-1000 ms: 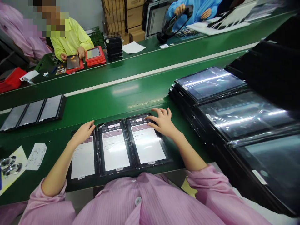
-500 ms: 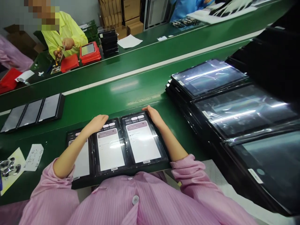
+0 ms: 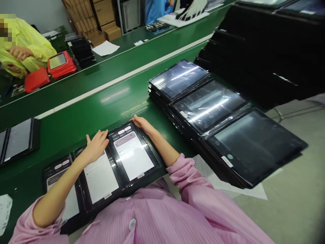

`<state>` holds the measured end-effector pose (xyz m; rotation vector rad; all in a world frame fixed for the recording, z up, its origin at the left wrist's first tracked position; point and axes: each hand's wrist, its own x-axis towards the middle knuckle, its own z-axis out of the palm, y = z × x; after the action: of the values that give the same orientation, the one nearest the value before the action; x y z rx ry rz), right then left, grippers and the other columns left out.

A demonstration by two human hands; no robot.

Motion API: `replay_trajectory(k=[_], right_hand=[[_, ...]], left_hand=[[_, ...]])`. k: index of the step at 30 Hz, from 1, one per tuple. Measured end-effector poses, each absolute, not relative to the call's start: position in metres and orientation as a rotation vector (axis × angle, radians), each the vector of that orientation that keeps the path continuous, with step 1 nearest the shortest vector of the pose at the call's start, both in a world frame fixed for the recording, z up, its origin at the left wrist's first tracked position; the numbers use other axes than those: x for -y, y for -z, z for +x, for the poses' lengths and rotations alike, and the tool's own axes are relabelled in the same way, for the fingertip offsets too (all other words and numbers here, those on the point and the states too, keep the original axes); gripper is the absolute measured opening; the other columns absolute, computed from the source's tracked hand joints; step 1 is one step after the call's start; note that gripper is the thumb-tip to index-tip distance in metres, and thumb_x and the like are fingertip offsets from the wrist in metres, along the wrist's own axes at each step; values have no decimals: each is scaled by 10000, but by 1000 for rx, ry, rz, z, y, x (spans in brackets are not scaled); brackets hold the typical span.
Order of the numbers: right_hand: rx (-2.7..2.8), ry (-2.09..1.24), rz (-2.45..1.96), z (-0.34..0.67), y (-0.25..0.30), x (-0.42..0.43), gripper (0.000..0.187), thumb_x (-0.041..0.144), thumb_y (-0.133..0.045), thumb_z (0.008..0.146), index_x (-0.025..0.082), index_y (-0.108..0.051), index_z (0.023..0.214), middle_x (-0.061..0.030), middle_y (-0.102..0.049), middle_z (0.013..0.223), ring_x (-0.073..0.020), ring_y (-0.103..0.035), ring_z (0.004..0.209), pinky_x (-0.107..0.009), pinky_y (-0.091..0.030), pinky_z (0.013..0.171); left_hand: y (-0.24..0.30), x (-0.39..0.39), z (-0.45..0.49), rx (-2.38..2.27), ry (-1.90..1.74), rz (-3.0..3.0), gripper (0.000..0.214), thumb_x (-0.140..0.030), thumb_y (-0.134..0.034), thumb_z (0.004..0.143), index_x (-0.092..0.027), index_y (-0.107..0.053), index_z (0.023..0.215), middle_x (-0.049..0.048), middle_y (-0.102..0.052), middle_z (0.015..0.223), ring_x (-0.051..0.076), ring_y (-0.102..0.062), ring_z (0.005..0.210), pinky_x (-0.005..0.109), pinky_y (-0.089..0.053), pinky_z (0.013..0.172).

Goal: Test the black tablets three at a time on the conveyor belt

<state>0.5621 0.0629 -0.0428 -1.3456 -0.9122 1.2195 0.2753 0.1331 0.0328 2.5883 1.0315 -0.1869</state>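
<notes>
Three lit tablets lie side by side in a black tray (image 3: pixel 157 167) on the green bench in front of me. My right hand (image 3: pixel 140 122) curls round the far right corner of the right tablet (image 3: pixel 132 154). My left hand (image 3: pixel 96 146) lies with fingers stretched over the top of the middle tablet (image 3: pixel 101 178), at its edge beside the right tablet. The left tablet (image 3: pixel 61 189) is partly hidden by my left forearm. Both pink sleeves show at the bottom.
A stack of black trays with film-wrapped dark tablets (image 3: pixel 208 105) stands to the right, with taller black stacks (image 3: pixel 266 51) behind. Another tray of dark screens (image 3: pixel 17 139) lies at far left. Across the conveyor a person in yellow (image 3: pixel 22 47) sits by red cases (image 3: pixel 61 64).
My view has swung right. My left hand slid from the left tablet to the middle one. My right hand moved off the right screen and closed on its far corner.
</notes>
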Motion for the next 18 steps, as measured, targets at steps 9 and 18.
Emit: replay_trajectory(k=[9, 18], right_hand=[[971, -1077, -1226, 553, 50, -65, 627, 618, -628, 781, 202, -552, 1244, -134, -635, 1314, -240, -619, 1182, -403, -474, 1047], [1084, -972, -1315, 558, 75, -64, 761, 555, -613, 809, 235, -280, 1413, -161, -562, 1330, -252, -621, 1188, -457, -479, 1034]], left_hand=[[-36, -174, 261, -911, 205, 2429, 614, -547, -333, 984, -277, -442, 1525, 61, -497, 1534, 286, -505, 1385, 471, -406, 1141], [-53, -180, 206, -974, 165, 2265, 773, -562, -334, 967, -248, -90, 1629, 63, -443, 1557, 250, -488, 1401, 454, -308, 1193]])
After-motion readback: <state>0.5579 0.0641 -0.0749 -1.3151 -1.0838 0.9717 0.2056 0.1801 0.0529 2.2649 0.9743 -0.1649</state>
